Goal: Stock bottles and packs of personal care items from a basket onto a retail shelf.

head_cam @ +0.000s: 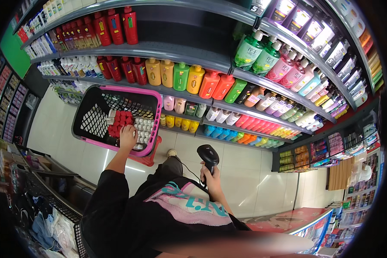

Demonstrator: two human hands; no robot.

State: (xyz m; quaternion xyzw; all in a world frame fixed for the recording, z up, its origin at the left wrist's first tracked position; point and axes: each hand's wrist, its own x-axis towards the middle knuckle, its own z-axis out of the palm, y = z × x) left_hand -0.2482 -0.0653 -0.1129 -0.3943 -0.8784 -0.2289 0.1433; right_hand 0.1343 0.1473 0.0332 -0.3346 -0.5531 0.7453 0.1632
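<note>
My right hand (212,180) is wrapped around the grip of a black handheld barcode scanner (208,156), its head up and its cable trailing toward my foot. To the left, a black plastic shopping basket (93,113) with a pink rim rests on a red stool (150,157). My left hand (128,137) reaches over the rim into the basket. Its fingers lie on the packed tops between a group of red-capped items (120,120) and a group of white-capped items (144,129); whether they grip one is hidden. Beside the red caps lies a clear container (110,116).
Shelves of pump bottles (214,85) curve along the far side, close behind the basket. Pale floor tiles (245,180) lie to my right. At lower left stands a black mesh crate (79,238) with bagged goods. A red-topped display (283,221) is at lower right.
</note>
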